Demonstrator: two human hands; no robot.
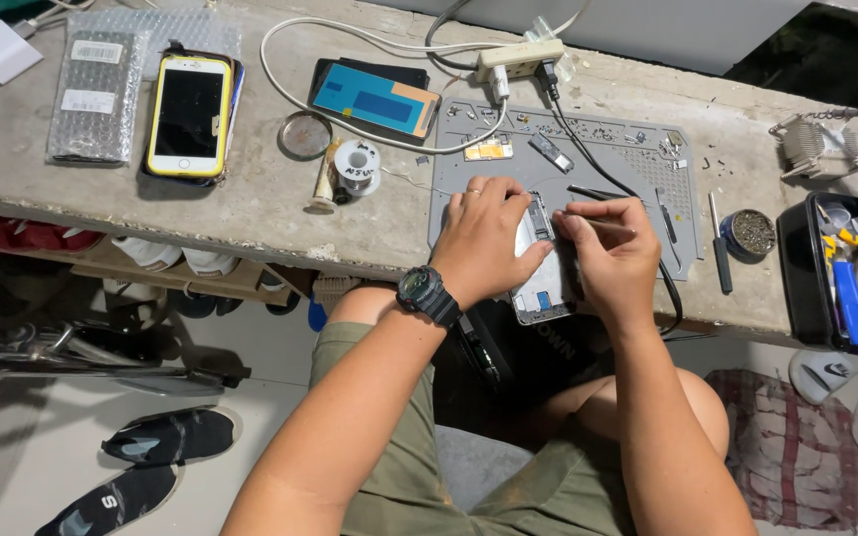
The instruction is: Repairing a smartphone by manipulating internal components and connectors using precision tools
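An opened phone (pixel 544 283) with its white frame and inner parts showing lies at the front edge of a grey work mat (pixel 588 159). My left hand (pixel 484 238) presses down on the phone's upper left part; a dark watch is on that wrist. My right hand (pixel 613 253) grips a thin metal tool (pixel 598 220) like a pen, its tip pointing left into the phone's top near my left fingers.
A yellow-cased phone (pixel 189 114), bubble-wrap bags (pixel 101 94), a phone screen panel (pixel 374 99), a solder spool (pixel 357 164) and a power strip (pixel 520 58) lie on the concrete bench. Tweezers (pixel 667 213), a screwdriver (pixel 719 248), a round tin (pixel 752 233) and a black tool tray (pixel 846 278) sit right.
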